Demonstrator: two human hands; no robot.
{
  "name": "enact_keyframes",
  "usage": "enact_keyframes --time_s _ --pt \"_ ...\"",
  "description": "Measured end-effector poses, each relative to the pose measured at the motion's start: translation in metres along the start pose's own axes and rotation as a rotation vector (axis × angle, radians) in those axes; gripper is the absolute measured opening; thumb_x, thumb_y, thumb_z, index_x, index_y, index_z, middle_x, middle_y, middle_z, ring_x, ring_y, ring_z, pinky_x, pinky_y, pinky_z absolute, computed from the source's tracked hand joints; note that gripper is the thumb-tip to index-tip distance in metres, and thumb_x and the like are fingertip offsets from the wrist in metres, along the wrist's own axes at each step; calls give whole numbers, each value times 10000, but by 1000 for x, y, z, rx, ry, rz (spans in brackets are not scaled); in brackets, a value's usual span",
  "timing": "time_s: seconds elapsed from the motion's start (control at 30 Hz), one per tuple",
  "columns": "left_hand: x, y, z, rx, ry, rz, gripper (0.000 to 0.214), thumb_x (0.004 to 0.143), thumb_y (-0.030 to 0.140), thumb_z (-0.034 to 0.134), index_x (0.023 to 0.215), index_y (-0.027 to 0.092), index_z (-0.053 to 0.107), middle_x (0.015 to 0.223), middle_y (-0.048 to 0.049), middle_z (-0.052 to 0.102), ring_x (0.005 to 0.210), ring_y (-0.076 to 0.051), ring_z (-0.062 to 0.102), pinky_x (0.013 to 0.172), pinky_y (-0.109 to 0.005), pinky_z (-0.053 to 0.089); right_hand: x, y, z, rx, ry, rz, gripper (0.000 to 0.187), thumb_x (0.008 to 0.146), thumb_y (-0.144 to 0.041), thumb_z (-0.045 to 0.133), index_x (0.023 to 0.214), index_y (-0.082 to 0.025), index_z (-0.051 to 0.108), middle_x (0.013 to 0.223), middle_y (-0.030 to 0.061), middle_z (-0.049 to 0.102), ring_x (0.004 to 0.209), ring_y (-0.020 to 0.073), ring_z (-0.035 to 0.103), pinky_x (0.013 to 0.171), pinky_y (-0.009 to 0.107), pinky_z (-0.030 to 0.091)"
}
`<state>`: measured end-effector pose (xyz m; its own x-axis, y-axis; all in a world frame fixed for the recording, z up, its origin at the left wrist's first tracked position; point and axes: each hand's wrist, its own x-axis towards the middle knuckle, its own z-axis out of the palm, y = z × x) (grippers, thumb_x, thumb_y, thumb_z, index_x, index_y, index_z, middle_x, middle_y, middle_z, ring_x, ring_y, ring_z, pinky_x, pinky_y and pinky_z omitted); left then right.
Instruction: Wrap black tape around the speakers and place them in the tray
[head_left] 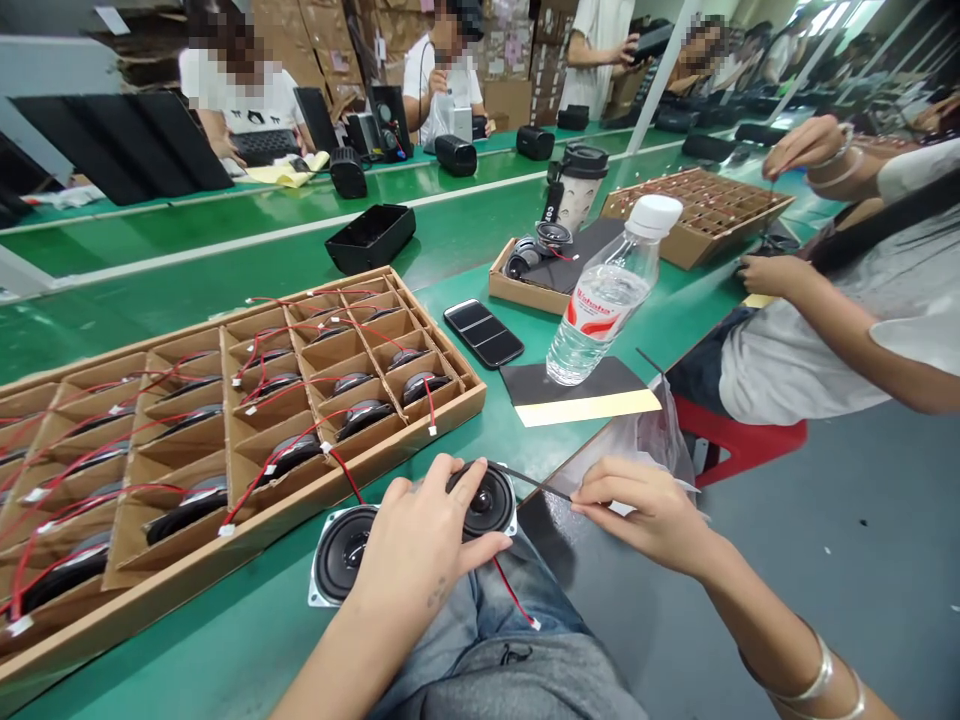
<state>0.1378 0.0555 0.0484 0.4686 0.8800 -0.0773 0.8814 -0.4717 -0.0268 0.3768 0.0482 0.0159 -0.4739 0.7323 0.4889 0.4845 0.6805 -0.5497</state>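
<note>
My left hand [424, 530] grips a small round loudspeaker [489, 502] with a square metal frame, just off the table edge above my lap. A red wire with a white plug hangs from below it. My right hand [649, 510] pinches the end of a thin black strip [536, 483], stretched toward the top rim of that loudspeaker. How far the strip is attached along the rim, I cannot tell. A second loudspeaker [334, 560] lies on the table edge, partly hidden behind my left hand. Left of it stands a divided cardboard box [442, 415] of loudspeakers with red wires.
A water bottle [604, 300] stands on a black sheet [585, 385] with a yellow edge. Nearby are a phone [484, 333], a small cardboard tray [517, 290], a patterned cup [581, 185] and a black plastic housing [371, 240]. A co-worker [862, 290] sits at right.
</note>
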Motion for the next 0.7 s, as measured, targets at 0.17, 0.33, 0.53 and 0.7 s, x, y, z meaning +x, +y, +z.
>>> enact_keyframes --time_s 0.17,0.33,0.53,0.7 --pt "0 1 -1 39 7 18 592 747 527 572 1269 283 439 1087 -64 546 702 -192 580 705 -357 461 -2 -5 3 -2 -25 -29 101 855 -110 530 808 -166 601 686 32 596 620 110 529 529 210 418" --pt "2 4 -4 80 -22 41 558 772 515 543 1281 327 415 1083 -91 533 671 -188 586 698 -364 458 -4 -12 7 -59 -70 -75 79 849 -108 534 823 -158 590 704 34 595 630 116 512 541 226 403" --pt "0 8 -4 81 -49 51 539 807 463 525 1307 336 367 1069 -138 509 829 -231 600 720 -362 451 0 -22 12 -136 -116 -127 140 882 -153 490 792 -149 598 667 27 582 585 114 491 491 236 345" --pt "-1 12 -4 127 -62 61 491 839 424 493 1304 360 350 1099 -160 500 842 -248 604 689 -360 437 6 -30 17 -182 -174 -161 198 904 -178 450 795 -146 612 669 25 583 584 119 484 491 251 325"
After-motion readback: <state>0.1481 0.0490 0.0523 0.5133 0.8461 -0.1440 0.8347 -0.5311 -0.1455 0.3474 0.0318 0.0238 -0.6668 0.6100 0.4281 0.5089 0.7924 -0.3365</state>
